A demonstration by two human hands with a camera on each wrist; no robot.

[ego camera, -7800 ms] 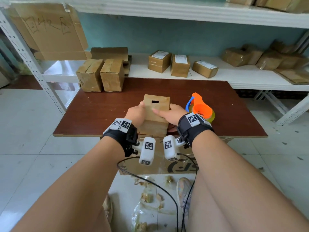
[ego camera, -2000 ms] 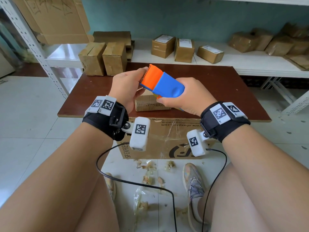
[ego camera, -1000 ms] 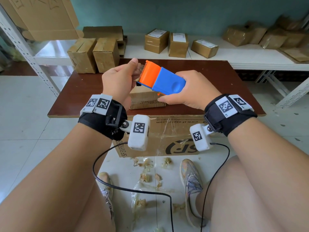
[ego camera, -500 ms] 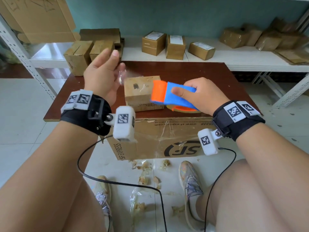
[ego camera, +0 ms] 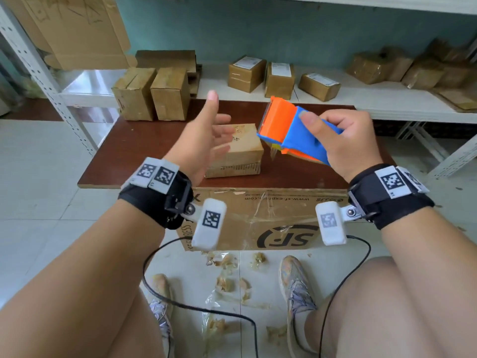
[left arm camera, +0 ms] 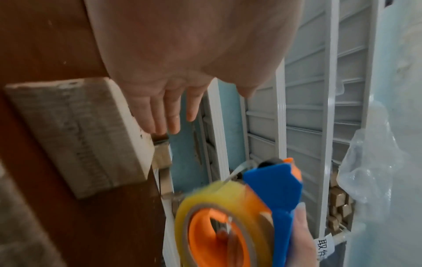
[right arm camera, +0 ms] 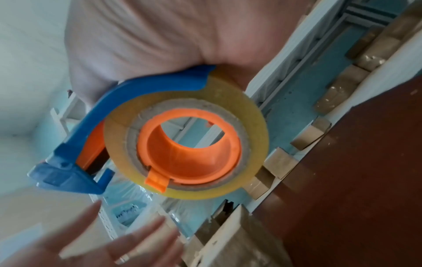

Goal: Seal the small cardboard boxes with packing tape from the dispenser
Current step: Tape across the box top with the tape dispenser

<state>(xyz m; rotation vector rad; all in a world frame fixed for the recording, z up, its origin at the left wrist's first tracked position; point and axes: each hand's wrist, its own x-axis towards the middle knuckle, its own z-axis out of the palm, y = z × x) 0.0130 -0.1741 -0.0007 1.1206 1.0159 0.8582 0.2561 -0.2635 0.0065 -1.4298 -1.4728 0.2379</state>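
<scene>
Fingers of the right hand (ego camera: 343, 140) wrap tight around the blue handle of the tape dispenser (ego camera: 291, 131), with the thumb lying on top. It is held up in the air, not on the table (ego camera: 144, 146). The orange front end sticks out past the fingers and points away, toward the small cardboard box (ego camera: 240, 151). The yellowish tape roll (right arm camera: 185, 144) hangs under the palm on its orange hub, so it can likely spin when tape is pulled. A thin bit of loose tape seems to hang from the front end, but it is too blurry to be sure. The box sits on the table just below and to the left of the dispenser, not touching it. The left hand (ego camera: 204, 143) is spread wide with straight fingers and holds nothing. It floats in the air in front of the near left part of the box, across from the dispenser's front end. I think it is there to grab the tape end or to hold the box still. More boxes (ego camera: 152, 93) stand far behind the held dispenser, at the back of the table.
</scene>
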